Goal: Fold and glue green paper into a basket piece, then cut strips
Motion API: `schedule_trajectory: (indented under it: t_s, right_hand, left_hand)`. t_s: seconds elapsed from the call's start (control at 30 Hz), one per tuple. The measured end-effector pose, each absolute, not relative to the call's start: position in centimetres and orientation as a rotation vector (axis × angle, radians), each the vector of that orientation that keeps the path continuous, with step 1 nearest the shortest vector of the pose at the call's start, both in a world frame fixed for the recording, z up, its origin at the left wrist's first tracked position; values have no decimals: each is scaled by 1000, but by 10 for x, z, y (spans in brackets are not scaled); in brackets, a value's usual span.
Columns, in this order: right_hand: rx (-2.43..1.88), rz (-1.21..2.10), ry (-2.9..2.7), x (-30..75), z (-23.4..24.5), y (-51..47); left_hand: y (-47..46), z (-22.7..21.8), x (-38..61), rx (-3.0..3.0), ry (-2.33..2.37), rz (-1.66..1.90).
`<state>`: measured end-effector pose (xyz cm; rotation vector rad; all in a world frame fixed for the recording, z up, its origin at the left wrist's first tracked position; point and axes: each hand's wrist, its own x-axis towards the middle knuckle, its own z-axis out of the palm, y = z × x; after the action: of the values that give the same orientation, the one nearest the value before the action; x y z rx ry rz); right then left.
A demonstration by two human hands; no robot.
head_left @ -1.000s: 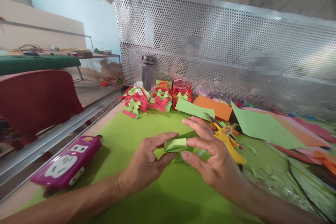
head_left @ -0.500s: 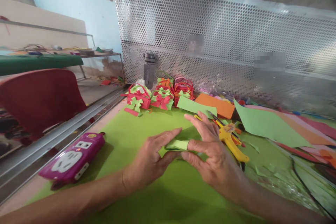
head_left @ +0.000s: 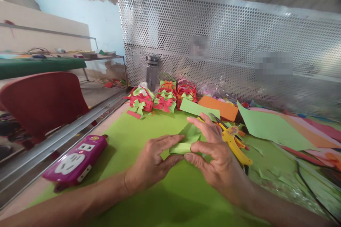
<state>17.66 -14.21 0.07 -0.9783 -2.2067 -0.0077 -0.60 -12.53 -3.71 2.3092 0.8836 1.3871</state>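
Between my two hands is a small piece of folded light-green paper, held above the green table top. My left hand pinches its left end, thumb below and fingers above. The right end sits between the thumb and index finger of my right hand, whose other fingers are raised and spread. A flap of the paper rises behind the fold. Just beyond my right hand lies a yellow glue gun, partly hidden by that hand, with dark-bladed scissors beside it.
Several red and green paper baskets with bows stand at the back, before a grey bottle and a perforated metal panel. A purple power strip lies left. Green card, orange card and a black cable are at right.
The left fingers have come down closer onto the folded paper, and more of its flap shows behind the fold. My right hand keeps nearly the same hold. The view has shifted slightly.
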Motion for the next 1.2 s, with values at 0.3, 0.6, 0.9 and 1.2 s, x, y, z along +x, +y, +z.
schedule_trajectory:
  t_s: [0.3,0.6,0.9,1.2]
  right_hand:
    - [-893,-147,-2136,177,-2,-141]
    - [-864,-211,-2156,178,-3,-139]
    - [-818,-168,-2167,178,-6,-138]
    - [-790,-194,-2204,178,-2,-140]
  left_hand:
    - [-127,-34,-7,2467,788,1368]
    - [-127,-34,-7,2494,660,1441]
    - [-126,-31,-6,2468,664,1418]
    - [-131,-36,-9,2329,921,1366]
